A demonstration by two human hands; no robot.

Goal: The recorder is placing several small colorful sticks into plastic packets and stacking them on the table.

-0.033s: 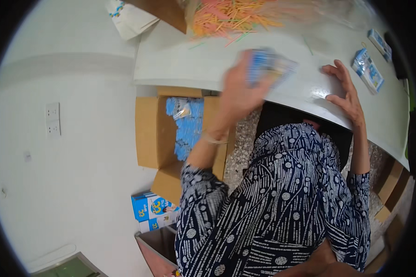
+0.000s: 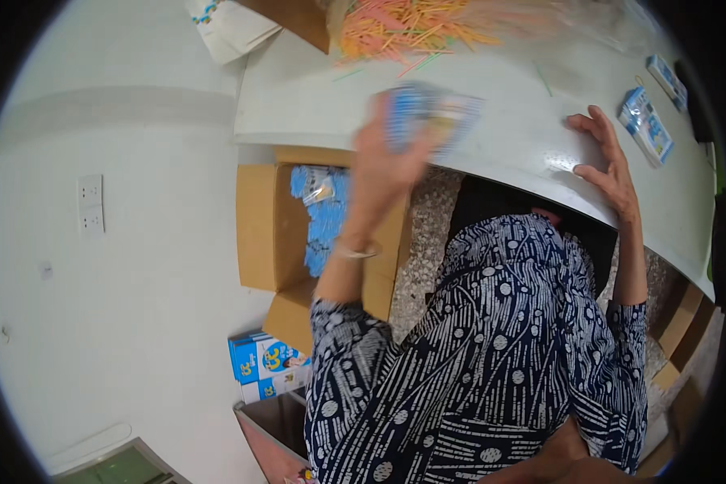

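A: Nearest, the patterned sleeves. Left hand (image 2: 387, 165) raised above the open cardboard box (image 2: 270, 226), fingers clamped round a blue and yellow packet (image 2: 436, 117). Blurred, mid-swing.

B: Where does the packet sit?

A: In the air, just over the near edge of the white table (image 2: 492, 153), above the box that holds more blue packets (image 2: 323, 214).

B: How would it handle?

A: Judging by looks: light, thin, a crinkly plastic wrap, likely a bit slippery and easily bent. Best taken flat across the middle, thumb under and fingers over, much as it is gripped now.

B: Right hand?

A: Right hand (image 2: 609, 161) lies on the table's edge, fingers spread, holding nothing. Beyond it, two small blue packs (image 2: 645, 125) near the far right rim.

B: Farther off?

A: A heap of orange and pink sticks (image 2: 403, 28) in a clear bag at the table's top end.

B: Any change from the earlier frame?

A: Next to none. Same raised arm, same blur, right hand in the same spot.
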